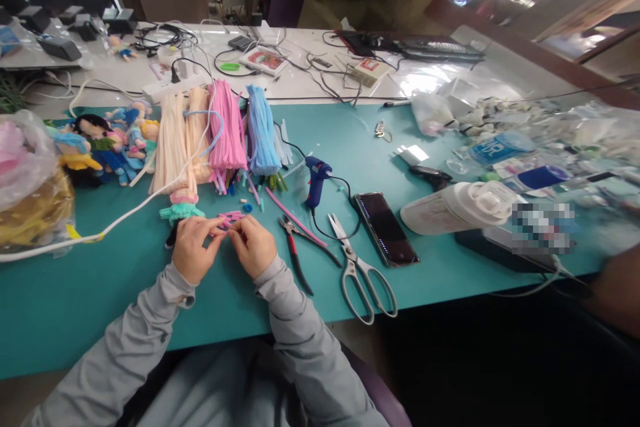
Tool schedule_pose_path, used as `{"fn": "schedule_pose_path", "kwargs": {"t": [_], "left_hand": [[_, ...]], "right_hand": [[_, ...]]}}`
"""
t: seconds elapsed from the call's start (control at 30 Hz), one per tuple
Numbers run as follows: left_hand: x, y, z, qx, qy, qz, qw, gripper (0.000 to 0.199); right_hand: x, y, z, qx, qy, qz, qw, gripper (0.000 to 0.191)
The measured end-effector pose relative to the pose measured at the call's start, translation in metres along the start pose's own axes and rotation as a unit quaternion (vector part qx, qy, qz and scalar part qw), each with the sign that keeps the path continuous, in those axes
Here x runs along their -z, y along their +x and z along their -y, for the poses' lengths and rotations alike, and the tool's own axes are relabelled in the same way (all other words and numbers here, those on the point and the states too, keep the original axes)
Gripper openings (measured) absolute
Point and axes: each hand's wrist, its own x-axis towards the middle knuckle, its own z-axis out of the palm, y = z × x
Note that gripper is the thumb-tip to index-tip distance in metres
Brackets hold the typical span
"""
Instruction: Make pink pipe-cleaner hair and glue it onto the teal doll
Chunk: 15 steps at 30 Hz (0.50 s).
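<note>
My left hand (197,250) and my right hand (253,245) meet over the green mat, fingertips pinched on small pink pipe-cleaner pieces (231,217). Just beyond my left hand lies a small doll (183,205) with a mint green top. Bundles of cream (173,140), pink (227,127) and blue (262,130) pipe cleaners lie behind the hands. Right of my right hand are red-handled pliers (296,250), a single pink pipe cleaner (293,217) and scissors (357,271).
A blue glue gun (317,180), a phone (387,228) and a white tumbler (455,208) stand or lie to the right. Several dolls (103,143) and a plastic bag (30,180) are at left. A white cable (135,211) crosses the mat. A person's arm (617,290) shows at far right.
</note>
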Motion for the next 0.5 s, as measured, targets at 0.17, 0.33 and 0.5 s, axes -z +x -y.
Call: {"fn": "schedule_pose_path", "kwargs": {"t": [0.17,0.33,0.5], "left_hand": [[-0.001,-0.001,0.0,0.02,-0.001,0.008,1.0,0.015],[-0.003,-0.004,0.003,0.017,0.02,0.026,0.999,0.015],[-0.004,-0.005,0.007,0.005,0.027,0.045,0.999,0.016]], "right_hand": [[0.006,0.0,-0.001,-0.009,0.037,-0.045,0.998,0.017],[0.033,-0.012,-0.001,-0.057,0.077,-0.106,0.99,0.024],[0.078,-0.05,-0.003,-0.111,0.063,-0.15,0.98,0.033]]}}
